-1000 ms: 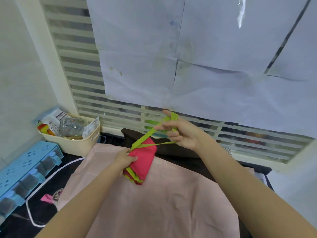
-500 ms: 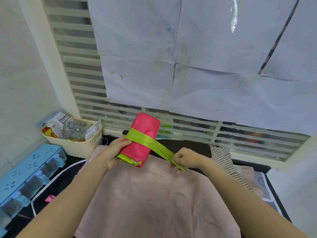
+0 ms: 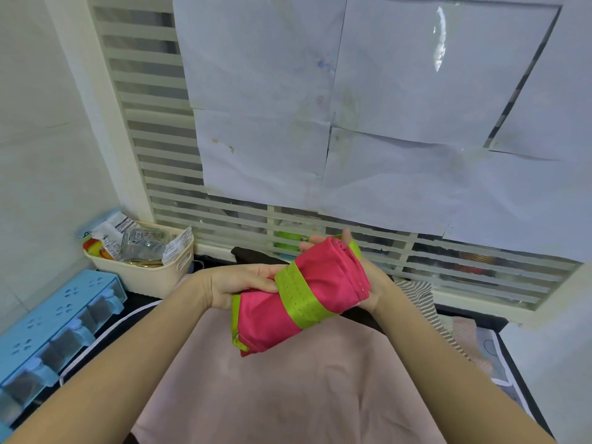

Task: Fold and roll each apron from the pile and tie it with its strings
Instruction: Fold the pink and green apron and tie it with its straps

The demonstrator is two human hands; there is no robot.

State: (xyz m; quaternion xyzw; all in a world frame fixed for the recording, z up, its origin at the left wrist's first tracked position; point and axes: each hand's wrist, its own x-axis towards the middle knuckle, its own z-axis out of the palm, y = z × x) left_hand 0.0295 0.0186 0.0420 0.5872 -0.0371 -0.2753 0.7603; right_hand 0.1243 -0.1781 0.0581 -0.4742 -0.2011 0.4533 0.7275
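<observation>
Pale pink cloth (image 3: 288, 389) covers the counter nearest us, with a dark mat edge (image 3: 105, 334) showing at its left. We hold the rolled magenta fabric apron (image 3: 307, 296) in the air just above that cloth, tilted, near end low and left, far end high and right. A lime-green woven strap (image 3: 296, 296) wraps its middle; green trim shows at the near end.

Handling, our read: light, soft, a bit slick, and the roll will spring loose if the strap slackens. Best hold is across the strap band, squeezing the roll from both sides, not by the loose ends.

Left hand (image 3: 230, 283) is on the roll's left side; its fingers (image 3: 259, 277) lie fairly straight along the fabric up to the strap, pressing more than clenching. Right hand (image 3: 371, 283) cups the far end from underneath and behind, fingers curled round it, tips poking out above the top edge. We cannot tell if the strap is knotted or only wrapped; the underside is hidden.

Further out: a light blue plastic drawer organiser (image 3: 54, 328) at left, then a cream plastic basket (image 3: 150, 270) stuffed with packets. Right of the hands, a striped grey cloth (image 3: 416, 293), likely from the pile. Behind everything, a white slatted screen (image 3: 153, 161) with white paper sheets (image 3: 384, 107) taped over it.
</observation>
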